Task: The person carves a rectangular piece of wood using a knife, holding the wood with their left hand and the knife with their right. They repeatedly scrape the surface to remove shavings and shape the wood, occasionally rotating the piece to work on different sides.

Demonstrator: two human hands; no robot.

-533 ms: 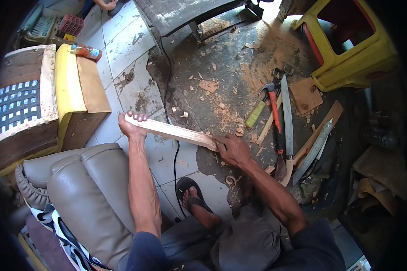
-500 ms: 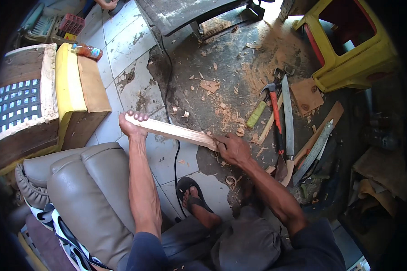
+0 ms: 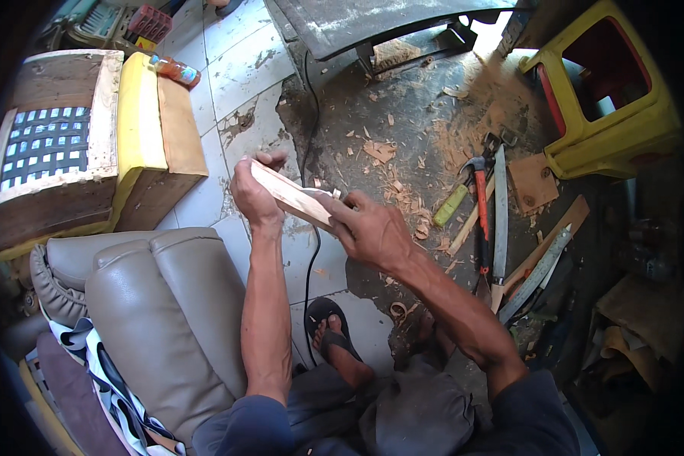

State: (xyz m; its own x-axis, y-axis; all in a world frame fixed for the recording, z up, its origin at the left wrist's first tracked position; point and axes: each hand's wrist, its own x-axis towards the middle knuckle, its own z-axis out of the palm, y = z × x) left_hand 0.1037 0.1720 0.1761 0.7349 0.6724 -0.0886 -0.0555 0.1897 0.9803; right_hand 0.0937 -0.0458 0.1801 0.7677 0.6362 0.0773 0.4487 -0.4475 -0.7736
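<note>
My left hand (image 3: pixel 255 196) is closed round the far left end of a pale wooden strip (image 3: pixel 283 188), its fingertips curled over the end. My right hand (image 3: pixel 372 232) grips the strip toward its lower right, fingers bent over it; whether it holds anything else there is unclear. A small curl of wood stands at the strip near those fingers. Beyond my right hand lie a green-handled tool (image 3: pixel 449 205), a claw hammer (image 3: pixel 480 219) with an orange-and-black handle, and long blades (image 3: pixel 500 213) among scattered wood shavings (image 3: pixel 380 152).
A wooden-and-yellow furniture frame (image 3: pixel 140 129) and a grey padded seat (image 3: pixel 167 311) occupy the left. A dark low platform (image 3: pixel 387 19) is at the back, a yellow plastic item (image 3: pixel 600 144) at right. A black cable (image 3: pixel 308 296) crosses the tiles. Part of another person shows at top left.
The view has shifted, so the surroundings sit further right. The strip now points more steeply away from me and looks shorter, with my two hands closer together in the picture.
</note>
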